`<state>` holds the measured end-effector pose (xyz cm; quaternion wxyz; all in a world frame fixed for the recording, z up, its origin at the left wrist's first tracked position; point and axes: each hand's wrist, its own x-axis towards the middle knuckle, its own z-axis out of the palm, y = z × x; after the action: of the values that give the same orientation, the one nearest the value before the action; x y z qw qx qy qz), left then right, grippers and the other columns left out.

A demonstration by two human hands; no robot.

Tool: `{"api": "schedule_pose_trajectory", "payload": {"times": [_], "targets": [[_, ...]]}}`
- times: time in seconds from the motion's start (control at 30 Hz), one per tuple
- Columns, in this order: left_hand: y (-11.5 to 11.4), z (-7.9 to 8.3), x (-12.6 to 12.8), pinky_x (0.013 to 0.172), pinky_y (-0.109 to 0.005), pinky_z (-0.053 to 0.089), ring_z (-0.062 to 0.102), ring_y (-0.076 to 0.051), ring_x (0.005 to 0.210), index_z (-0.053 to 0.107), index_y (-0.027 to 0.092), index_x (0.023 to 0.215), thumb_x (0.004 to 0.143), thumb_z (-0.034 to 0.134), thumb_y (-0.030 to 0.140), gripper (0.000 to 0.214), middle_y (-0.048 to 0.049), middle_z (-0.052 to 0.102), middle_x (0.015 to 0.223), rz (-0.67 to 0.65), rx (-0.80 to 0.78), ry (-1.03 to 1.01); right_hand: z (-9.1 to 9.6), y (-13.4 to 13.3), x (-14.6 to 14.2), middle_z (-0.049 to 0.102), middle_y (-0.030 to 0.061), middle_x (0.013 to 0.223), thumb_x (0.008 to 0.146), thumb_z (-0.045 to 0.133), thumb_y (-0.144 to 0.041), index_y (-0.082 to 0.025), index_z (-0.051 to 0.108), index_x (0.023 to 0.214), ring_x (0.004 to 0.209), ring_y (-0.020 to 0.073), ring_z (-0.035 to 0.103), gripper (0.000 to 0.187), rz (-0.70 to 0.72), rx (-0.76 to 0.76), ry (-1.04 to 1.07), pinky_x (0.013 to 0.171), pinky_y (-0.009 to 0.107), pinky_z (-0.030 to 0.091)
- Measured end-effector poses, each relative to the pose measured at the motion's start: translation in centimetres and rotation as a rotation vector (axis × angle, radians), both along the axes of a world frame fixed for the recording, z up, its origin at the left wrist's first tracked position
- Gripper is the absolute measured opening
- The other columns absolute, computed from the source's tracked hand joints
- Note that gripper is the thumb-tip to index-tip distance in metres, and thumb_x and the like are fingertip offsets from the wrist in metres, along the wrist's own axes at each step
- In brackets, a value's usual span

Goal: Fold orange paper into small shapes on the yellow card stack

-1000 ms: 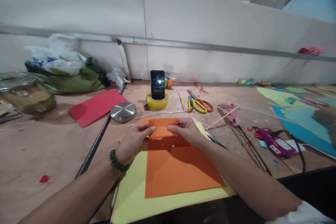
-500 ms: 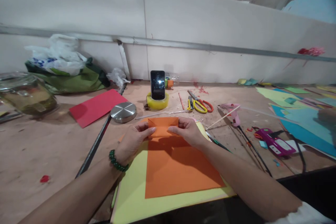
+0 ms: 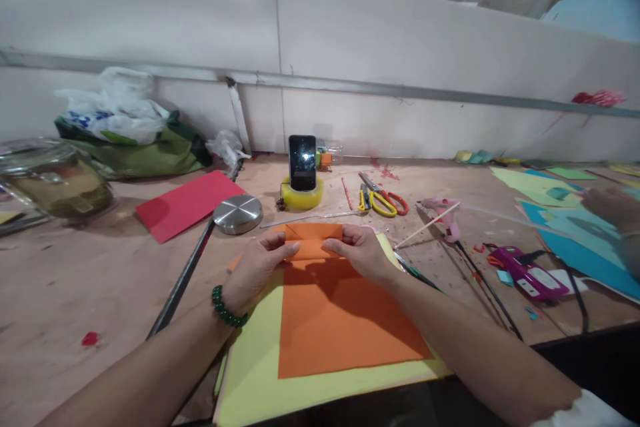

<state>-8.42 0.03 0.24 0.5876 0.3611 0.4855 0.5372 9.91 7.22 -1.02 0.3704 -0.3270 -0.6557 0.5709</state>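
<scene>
The person's left hand [image 3: 261,260] and right hand [image 3: 361,252] each pinch one end of a small folded orange paper [image 3: 314,240], which is at the far edge of a larger orange sheet [image 3: 345,330] lying on yellow paper [image 3: 250,373].

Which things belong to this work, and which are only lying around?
Apparently in use:
Orange piece, held by left hand and right hand
Large orange sheet
Yellow sheet underneath

Probably lying about:
Red sheet
Metal disc
Pink glue gun
</scene>
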Motion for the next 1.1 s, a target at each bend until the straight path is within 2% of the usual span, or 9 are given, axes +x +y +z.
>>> {"api": "schedule_pose_trajectory", "payload": {"times": [0.23, 0.5, 0.7, 0.9, 1.1], "targets": [[0.18, -0.55, -0.25, 0.063, -0.025, 0.050, 0.059, -0.014, 0.065, 0.068, 0.016, 0.069, 0.054, 0.084, 0.038, 0.031, 0.0003, 0.063, 0.068, 0.061, -0.004, 0.047, 0.11, -0.02, -0.03, 0.071, 0.0024, 0.075, 0.070, 0.069, -0.038, -0.016, 0.071, 0.084, 0.069, 0.0171, 0.065, 0.025, -0.024, 0.051, -0.030, 0.060, 0.026, 0.052], [0.47, -0.88, -0.46, 0.063, -0.024, 0.047, 0.057, -0.013, 0.066, 0.066, 0.016, 0.065, 0.051, 0.085, 0.037, 0.031, 0.0020, 0.060, 0.066, 0.108, -0.010, 0.066, 0.17, -0.19, -0.06, 0.071, 0.0025, 0.075, 0.071, 0.067, -0.037, -0.016, 0.070, 0.081, 0.069, 0.0165, 0.065, 0.024, -0.038, 0.056, -0.052, 0.062, 0.026, 0.051], [0.33, -0.69, -0.41, 0.066, -0.027, 0.049, 0.060, -0.014, 0.068, 0.068, 0.016, 0.073, 0.054, 0.084, 0.035, 0.031, -0.0001, 0.065, 0.073, 0.077, -0.035, 0.028, -0.19, -0.12, -0.17, 0.069, 0.0015, 0.074, 0.071, 0.068, -0.038, -0.016, 0.069, 0.080, 0.069, 0.0160, 0.063, 0.023, -0.040, 0.069, -0.035, 0.063, 0.027, 0.050], [0.22, -0.51, -0.34, 0.060, -0.023, 0.048, 0.058, -0.012, 0.063, 0.067, 0.015, 0.069, 0.054, 0.084, 0.031, 0.027, 0.0016, 0.062, 0.066, 0.101, -0.017, 0.028, -0.24, 0.08, -0.15, 0.070, 0.0020, 0.075, 0.069, 0.073, -0.041, -0.016, 0.070, 0.086, 0.067, 0.0166, 0.064, 0.030, 0.016, -0.032, 0.027, 0.060, 0.027, 0.050], [0.24, -0.42, -0.30, 0.059, -0.023, 0.048, 0.057, -0.011, 0.059, 0.063, 0.015, 0.064, 0.053, 0.084, 0.031, 0.028, 0.0031, 0.059, 0.061, 0.103, -0.018, 0.023, -0.19, 0.21, -0.18, 0.072, 0.0026, 0.079, 0.066, 0.078, -0.043, -0.015, 0.071, 0.090, 0.073, 0.0174, 0.066, 0.038, 0.095, -0.142, 0.101, 0.068, 0.030, 0.054]]}}
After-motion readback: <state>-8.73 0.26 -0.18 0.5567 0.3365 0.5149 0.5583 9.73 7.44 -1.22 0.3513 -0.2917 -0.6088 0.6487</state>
